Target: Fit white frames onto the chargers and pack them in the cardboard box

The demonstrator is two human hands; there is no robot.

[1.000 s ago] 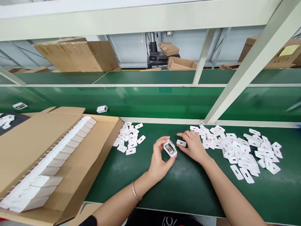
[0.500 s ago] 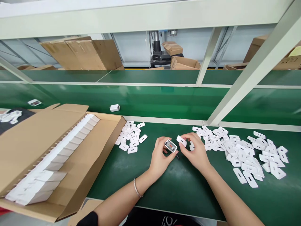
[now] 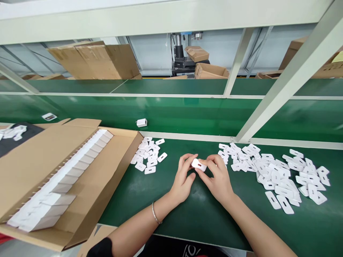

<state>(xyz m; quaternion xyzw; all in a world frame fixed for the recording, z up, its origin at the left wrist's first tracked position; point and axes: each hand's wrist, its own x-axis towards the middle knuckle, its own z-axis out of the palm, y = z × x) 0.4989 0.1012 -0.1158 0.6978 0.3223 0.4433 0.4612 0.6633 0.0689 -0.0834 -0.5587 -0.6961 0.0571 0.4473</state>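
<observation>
A small white charger housing (image 3: 198, 164) with a red-lined slot in its end face is between my two hands over the green table (image 3: 193, 221). My left hand (image 3: 183, 180) holds the housing from the left, its fingertips partly behind it. With thumb and fingers on the face from the right, my right hand (image 3: 216, 176) grips the same piece. The white slotted cover now lies on the housing's end. Loose white covers are heaped to the right (image 3: 278, 175), and a smaller pile (image 3: 150, 153) lies to the left.
An open cardboard box (image 3: 118, 167) with a row of white pieces (image 3: 77, 167) stands at the left. Behind the table, a green conveyor (image 3: 182, 114) carries a white charger (image 3: 142, 122) and another white housing (image 3: 49, 116). A slanted metal post (image 3: 284, 75) rises at the right.
My right hand has moved left and brought the white cover onto the open end of the housing. The dark thin item below the housing no longer shows. Both conveyor pieces have shifted right.
</observation>
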